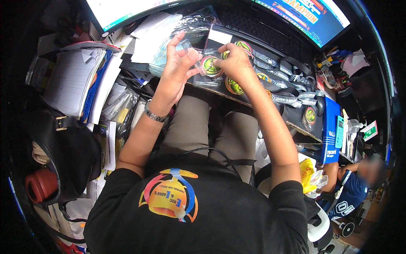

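My left hand [177,67] and my right hand [234,61] meet over the desk edge and together hold a round green and red medal [210,66] inside a clear plastic sleeve. The left fingers pinch the sleeve's open edge, while the right hand grips the medal from the right side. Just below it a second similar medal [233,86] lies on the dark desk. More medals with grey printed ribbons [287,99] are spread to the right. A metal watch [154,114] is on my left wrist.
Clear plastic bags [167,51] and papers [154,31] lie behind the hands, below two monitors [304,17]. A black bag [67,148] and stacked papers [72,80] fill the left. A blue box [332,129] stands right, and another person [351,186] sits at lower right.
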The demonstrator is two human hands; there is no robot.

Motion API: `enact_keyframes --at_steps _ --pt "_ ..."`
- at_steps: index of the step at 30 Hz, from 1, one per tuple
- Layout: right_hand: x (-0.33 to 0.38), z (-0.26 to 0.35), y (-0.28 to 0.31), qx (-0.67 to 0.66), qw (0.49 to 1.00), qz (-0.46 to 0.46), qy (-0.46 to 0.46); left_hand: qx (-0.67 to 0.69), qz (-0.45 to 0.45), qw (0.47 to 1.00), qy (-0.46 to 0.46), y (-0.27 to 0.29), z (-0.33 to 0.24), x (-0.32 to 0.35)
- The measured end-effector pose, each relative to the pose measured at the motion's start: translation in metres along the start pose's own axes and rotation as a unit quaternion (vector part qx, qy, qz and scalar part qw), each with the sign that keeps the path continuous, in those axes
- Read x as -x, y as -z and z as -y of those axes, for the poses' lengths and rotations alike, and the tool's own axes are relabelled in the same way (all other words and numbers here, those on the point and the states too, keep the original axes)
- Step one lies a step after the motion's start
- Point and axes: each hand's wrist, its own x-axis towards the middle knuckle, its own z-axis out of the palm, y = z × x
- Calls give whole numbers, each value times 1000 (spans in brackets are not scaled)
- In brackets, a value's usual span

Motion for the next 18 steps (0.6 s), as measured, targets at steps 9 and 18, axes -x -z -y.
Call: enact_keyframes --at_steps 9,18 --pt "2 -12 8 -150 975 121 -112 -31 -18 999 7 -3 -1 -1" --pt "5 -10 14 -289 925 156 -188 -595 89 783 -160 -16 -14 -13"
